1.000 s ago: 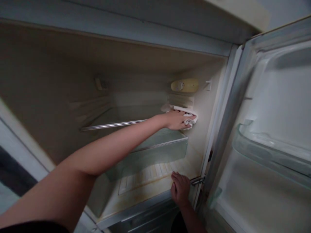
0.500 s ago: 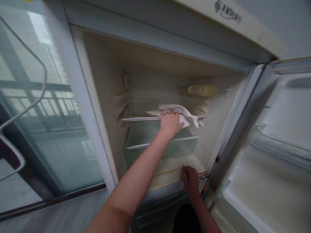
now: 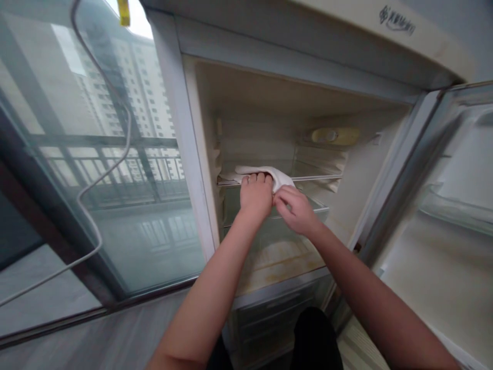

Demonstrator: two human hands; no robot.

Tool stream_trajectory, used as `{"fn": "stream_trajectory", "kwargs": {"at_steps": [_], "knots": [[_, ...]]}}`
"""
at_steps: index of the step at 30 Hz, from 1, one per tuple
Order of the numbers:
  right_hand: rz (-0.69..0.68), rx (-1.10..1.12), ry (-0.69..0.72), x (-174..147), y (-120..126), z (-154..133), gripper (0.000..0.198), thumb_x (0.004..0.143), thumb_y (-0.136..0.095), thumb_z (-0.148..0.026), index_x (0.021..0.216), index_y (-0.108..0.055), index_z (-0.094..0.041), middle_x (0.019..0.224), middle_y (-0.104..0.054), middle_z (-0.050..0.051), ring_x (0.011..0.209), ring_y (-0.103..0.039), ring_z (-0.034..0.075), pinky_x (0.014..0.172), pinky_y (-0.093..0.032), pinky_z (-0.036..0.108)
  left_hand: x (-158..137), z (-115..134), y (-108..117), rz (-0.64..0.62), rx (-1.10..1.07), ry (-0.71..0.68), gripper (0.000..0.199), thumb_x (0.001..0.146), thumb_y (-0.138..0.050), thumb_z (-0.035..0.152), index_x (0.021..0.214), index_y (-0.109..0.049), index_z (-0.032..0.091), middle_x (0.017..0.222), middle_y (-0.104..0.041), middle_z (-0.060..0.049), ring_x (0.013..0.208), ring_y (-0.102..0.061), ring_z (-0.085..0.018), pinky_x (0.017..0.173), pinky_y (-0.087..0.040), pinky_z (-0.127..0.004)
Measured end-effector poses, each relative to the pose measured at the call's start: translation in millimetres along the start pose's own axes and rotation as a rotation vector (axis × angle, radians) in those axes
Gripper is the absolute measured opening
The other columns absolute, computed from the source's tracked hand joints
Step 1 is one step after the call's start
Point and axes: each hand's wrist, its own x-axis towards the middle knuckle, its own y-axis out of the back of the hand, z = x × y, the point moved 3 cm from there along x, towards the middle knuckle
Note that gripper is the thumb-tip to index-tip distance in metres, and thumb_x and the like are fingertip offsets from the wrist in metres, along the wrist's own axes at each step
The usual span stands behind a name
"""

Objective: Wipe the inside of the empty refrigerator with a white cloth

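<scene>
A white cloth (image 3: pixel 265 171) lies over the front edge of the upper glass shelf (image 3: pixel 318 178) inside an open refrigerator (image 3: pixel 192 154). My left hand (image 3: pixel 256 196) grips the cloth at the shelf's edge, fingers bent over it. Close beside it, my right hand (image 3: pixel 298 209) pinches the cloth's hanging right part between thumb and fingers. Below both hands sits a lower glass shelf (image 3: pixel 321 208), partly hidden by my arms. Yellowish stains mark the compartment floor (image 3: pixel 281 262).
The refrigerator door (image 3: pixel 442 246) stands open on the right, with a clear door rack (image 3: pixel 458 210). A yellowish lamp and dial housing (image 3: pixel 346 136) is on the inner right wall. At left, a white cable (image 3: pixel 96 226) hangs before a glass sliding door (image 3: pixel 154 246).
My right hand has risen from the compartment's lower front edge to the cloth. My left hand and the cloth have shifted left along the shelf. The view has turned left.
</scene>
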Motion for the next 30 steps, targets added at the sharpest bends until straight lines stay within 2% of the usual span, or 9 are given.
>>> {"fn": "stream_trajectory", "kwargs": {"at_steps": [4,9,12,15,18,20,25,28,30], "knots": [[-0.173,-0.200,-0.077,46.0,8.9,28.6,0.022,0.098,-0.045,-0.025,0.092,-0.065,-0.017,0.097,-0.069,0.010,0.094,-0.060,0.021,0.087,-0.047,0.035,-9.9,-6.7,-6.4,0.009,0.005,-0.014,0.053,0.100,-0.042,0.027,0.149,-0.046,0.005,0.151,-0.053,-0.020,0.144,-0.044,-0.034,0.123,-0.029,-0.051],[-0.256,-0.636,-0.429,81.2,25.3,62.1,0.035,0.097,-0.054,-0.033,0.114,-0.070,-0.007,0.118,-0.068,0.021,0.110,-0.063,0.030,0.095,-0.048,0.042,-12.4,-7.5,-8.5,-0.004,0.011,-0.021,0.058,0.100,-0.043,0.027,0.153,-0.042,0.003,0.157,-0.046,-0.023,0.152,-0.035,-0.035,0.127,-0.023,-0.052],[-0.288,-0.614,-0.320,87.8,17.5,50.3,0.042,0.098,-0.055,-0.039,0.120,-0.071,-0.008,0.125,-0.067,0.021,0.115,-0.063,0.031,0.099,-0.048,0.042,-27.1,-6.0,1.9,0.015,-0.037,-0.030,0.061,0.099,-0.048,0.028,0.153,-0.042,0.002,0.159,-0.043,-0.025,0.155,-0.032,-0.036,0.129,-0.022,-0.052],[-0.408,-0.396,-0.187,88.0,-3.0,43.1,0.047,0.105,-0.044,-0.047,0.124,-0.070,-0.013,0.124,-0.070,0.016,0.115,-0.065,0.027,0.102,-0.049,0.041,-59.1,-6.4,26.1,0.131,-0.123,-0.147,0.055,0.096,-0.057,0.032,0.145,-0.052,0.008,0.156,-0.048,-0.021,0.155,-0.030,-0.037,0.128,-0.025,-0.057],[-0.558,-0.157,-0.135,93.1,-24.3,56.5,0.056,0.105,-0.041,-0.059,0.129,-0.070,-0.018,0.132,-0.070,0.012,0.124,-0.064,0.025,0.108,-0.047,0.041,-96.8,-22.3,53.7,0.485,-0.222,-0.233,0.048,0.093,-0.065,0.033,0.139,-0.057,0.021,0.156,-0.051,-0.013,0.153,-0.034,-0.037,0.128,-0.021,-0.064],[-0.564,-0.061,-0.129,103.3,-36.9,68.7,0.059,0.102,-0.042,-0.065,0.133,-0.069,-0.022,0.140,-0.066,0.009,0.133,-0.059,0.025,0.114,-0.043,0.044,-115.6,-44.6,60.0,0.728,-0.256,-0.140,0.056,0.087,-0.074,0.031,0.140,-0.056,0.027,0.158,-0.048,-0.010,0.152,-0.035,-0.038,0.127,-0.024,-0.065],[-0.634,-0.021,-0.154,137.4,-80.0,76.1,0.054,0.101,-0.048,-0.062,0.132,-0.070,-0.023,0.147,-0.062,0.008,0.139,-0.055,0.029,0.121,-0.038,0.050,-127.0,-92.9,24.0,0.787,-0.487,0.011,0.100,0.081,-0.083,0.024,0.162,-0.025,0.031,0.166,-0.033,-0.012,0.152,-0.035,-0.036,0.125,-0.033,-0.061],[-0.709,-0.003,-0.027,153.9,-108.9,68.4,0.042,0.104,-0.049,-0.047,0.125,-0.073,-0.019,0.142,-0.066,0.009,0.134,-0.059,0.027,0.118,-0.041,0.046,-127.3,-100.1,4.3,0.761,-0.594,0.014,0.101,0.084,-0.080,0.021,0.164,-0.019,0.029,0.166,-0.032,-0.016,0.150,-0.040,-0.034,0.123,-0.037,-0.055],[-0.637,0.038,0.044,163.6,-123.8,66.0,0.034,0.104,-0.051,-0.039,0.117,-0.075,-0.017,0.132,-0.072,0.008,0.122,-0.066,0.022,0.111,-0.048,0.040,-128.0,-98.6,1.9,0.756,-0.579,0.011,0.100,0.085,-0.079,0.020,0.165,-0.019,0.028,0.167,-0.030,-0.016,0.152,-0.037,-0.034,0.124,-0.037,-0.052]]}}
